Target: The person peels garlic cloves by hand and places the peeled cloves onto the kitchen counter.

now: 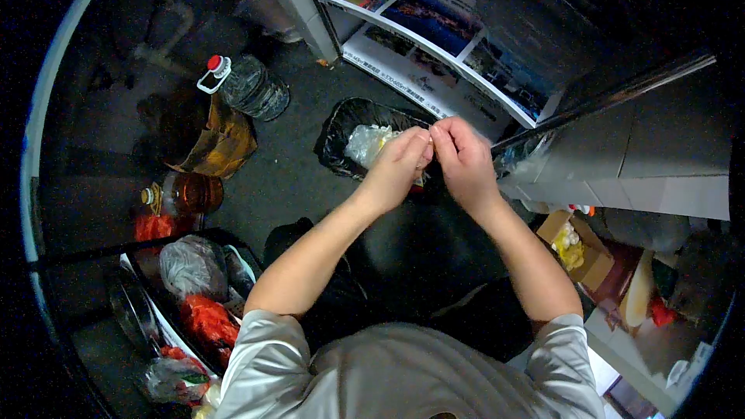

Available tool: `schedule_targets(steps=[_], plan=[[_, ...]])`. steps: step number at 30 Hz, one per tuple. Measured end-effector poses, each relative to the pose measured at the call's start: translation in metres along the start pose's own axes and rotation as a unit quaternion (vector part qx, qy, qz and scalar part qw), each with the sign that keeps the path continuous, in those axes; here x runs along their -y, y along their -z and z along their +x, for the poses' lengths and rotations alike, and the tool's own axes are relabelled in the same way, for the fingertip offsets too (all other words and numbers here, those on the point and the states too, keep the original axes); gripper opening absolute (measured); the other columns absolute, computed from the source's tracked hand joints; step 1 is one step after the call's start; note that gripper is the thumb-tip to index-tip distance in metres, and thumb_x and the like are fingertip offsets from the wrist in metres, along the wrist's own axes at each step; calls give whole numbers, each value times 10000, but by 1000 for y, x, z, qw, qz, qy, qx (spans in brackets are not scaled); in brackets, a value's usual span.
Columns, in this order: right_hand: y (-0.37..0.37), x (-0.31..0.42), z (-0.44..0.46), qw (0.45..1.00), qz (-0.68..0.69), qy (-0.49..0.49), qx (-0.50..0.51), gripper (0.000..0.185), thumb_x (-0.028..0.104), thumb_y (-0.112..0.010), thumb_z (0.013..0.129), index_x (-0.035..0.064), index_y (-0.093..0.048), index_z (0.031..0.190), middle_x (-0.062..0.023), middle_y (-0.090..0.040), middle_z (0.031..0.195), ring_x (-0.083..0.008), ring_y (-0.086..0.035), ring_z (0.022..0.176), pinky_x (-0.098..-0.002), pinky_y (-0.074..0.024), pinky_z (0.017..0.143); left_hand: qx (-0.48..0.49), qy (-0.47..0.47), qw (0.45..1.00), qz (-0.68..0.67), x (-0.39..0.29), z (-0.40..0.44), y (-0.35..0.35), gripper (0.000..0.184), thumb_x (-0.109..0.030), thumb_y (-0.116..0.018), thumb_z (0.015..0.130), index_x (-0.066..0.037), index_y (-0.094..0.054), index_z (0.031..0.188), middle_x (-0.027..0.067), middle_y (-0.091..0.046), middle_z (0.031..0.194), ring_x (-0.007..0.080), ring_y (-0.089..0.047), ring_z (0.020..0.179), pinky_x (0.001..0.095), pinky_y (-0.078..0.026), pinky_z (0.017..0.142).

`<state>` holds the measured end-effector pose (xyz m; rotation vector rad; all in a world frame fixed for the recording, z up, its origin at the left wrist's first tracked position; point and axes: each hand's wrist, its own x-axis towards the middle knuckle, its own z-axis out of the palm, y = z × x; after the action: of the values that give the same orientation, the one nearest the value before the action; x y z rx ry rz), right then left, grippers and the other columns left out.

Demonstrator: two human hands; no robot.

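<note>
My left hand point(400, 164) and my right hand point(464, 158) are raised in front of me, their fingertips nearly meeting. Both are closed in a pinch, and whatever sits between the fingers is too small to make out. Below and just beyond them is a bin lined with a black bag point(332, 133). Inside it lies crumpled clear plastic point(362, 144) with some pale yellowish bits. My left hand and wrist cover the bin's near right part.
On the left stand a large clear bottle with a red cap point(256, 87), a brown paper bag point(221, 140) and a bottle of amber liquid point(194, 192). Plastic bags point(194, 268) lie nearer me. At right, a cardboard box point(596, 252) adjoins a tiled ledge point(644, 200); printed panels point(434, 19) lean ahead.
</note>
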<state>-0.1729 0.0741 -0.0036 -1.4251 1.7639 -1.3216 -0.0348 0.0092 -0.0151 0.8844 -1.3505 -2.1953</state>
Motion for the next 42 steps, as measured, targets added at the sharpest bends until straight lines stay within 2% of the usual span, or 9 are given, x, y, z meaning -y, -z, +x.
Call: schedule_targets(steps=[2, 5, 12, 14, 23, 30, 32, 38, 42], plan=[[-7, 0, -1, 996, -50, 62, -48, 148, 150, -537, 979, 19, -592, 937, -121, -645, 690, -267, -654, 623, -376, -513, 591, -62, -121, 979, 150, 6, 1, -6, 323, -252, -428, 1025, -59, -536, 790, -11, -492, 700, 89, -442, 638, 262, -367, 575], [-13, 2, -1, 992, -76, 74, -73, 179, 156, -497, 997, 24, -574, 904, -113, -647, 690, -281, -653, 613, -392, -514, 587, -113, -170, 959, 198, 9, 0, -12, 325, -221, -400, 1010, -46, -518, 763, 14, -491, 680, 110, -452, 638, 291, -371, 572], [-16, 10, -1, 994, 57, -33, -84, 236, 206, -454, 1026, 24, -582, 948, -104, -636, 705, -216, -637, 620, -354, -507, 585, -134, -144, 975, 102, 13, 7, -19, 326, -209, -390, 1014, -50, -503, 753, 15, -508, 686, 100, -454, 634, 285, -370, 568], [-18, 3, -1, 976, 197, -70, -57, 234, 217, -466, 1030, 28, -587, 965, -51, -617, 721, -143, -587, 609, -302, -487, 573, -120, -131, 983, 51, 5, 4, -21, 317, -200, -392, 1034, -53, -504, 776, 2, -508, 705, 96, -445, 634, 280, -373, 576], [-10, -7, 3, 882, 418, -216, 19, 201, 235, -499, 1021, 64, -604, 1003, 25, -551, 729, -34, -439, 552, -182, -343, 477, -112, -163, 965, 175, 12, 10, -5, 293, -192, -430, 1032, -37, -541, 809, -3, -536, 740, 98, -484, 684, 272, -407, 628], [-4, -5, 2, 871, 441, -213, 40, 202, 237, -498, 1012, 61, -579, 1067, 23, -520, 703, -38, -395, 512, -190, -297, 426, -118, -169, 965, 161, 30, 22, 4, 290, -196, -481, 1005, 3, -526, 799, 101, -536, 657, 173, -506, 616, 354, -424, 593], [0, 1, 4, 850, 468, -236, 44, 204, 193, -494, 982, 59, -555, 1123, 14, -519, 700, -48, -398, 501, -195, -289, 418, -137, -184, 938, 259, 26, 20, 5, 283, -198, -485, 1000, 13, -532, 817, 173, -539, 663, 235, -523, 595, 384, -430, 591], [17, 5, 6, 831, 482, -250, 121, 285, 160, -493, 933, 51, -538, 1193, -4, -525, 706, -62, -436, 525, -213, -327, 428, -191, -184, 907, 327, 11, 14, 6, 284, -215, -505, 989, 20, -556, 838, 194, -580, 693, 307, -568, 622, 404, -435, 601], [29, 7, 12, 846, 466, -235, 109, 278, 182, -494, 951, 42, -555, 1184, -10, -528, 715, -71, -454, 544, -213, -356, 453, -185, -141, 918, 320, -3, 16, 19, 329, -281, -523, 992, 4, -641, 879, 116, -626, 726, 221, -594, 673, 354, -468, 651]])
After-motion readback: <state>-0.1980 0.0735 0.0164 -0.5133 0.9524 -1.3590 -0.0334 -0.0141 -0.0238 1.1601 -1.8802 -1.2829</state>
